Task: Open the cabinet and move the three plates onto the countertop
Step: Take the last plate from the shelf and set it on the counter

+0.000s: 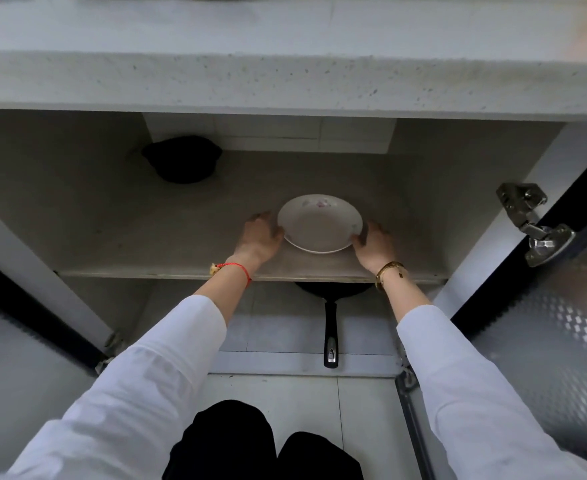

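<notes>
The cabinet under the countertop (285,81) stands open, both doors swung out. On its shelf (146,244) is a white plate (319,223) with small flower prints; I see one rim and cannot tell if others lie beneath it. My left hand (259,237) holds the plate's left edge and my right hand (373,242) holds its right edge. The plate's front rim looks slightly raised off the shelf.
A black bowl-like object (181,159) sits at the back left of the shelf. Below the shelf a black frying pan (331,323) points its handle toward me. The open doors (562,341) flank both sides, with a metal hinge (534,223) at right.
</notes>
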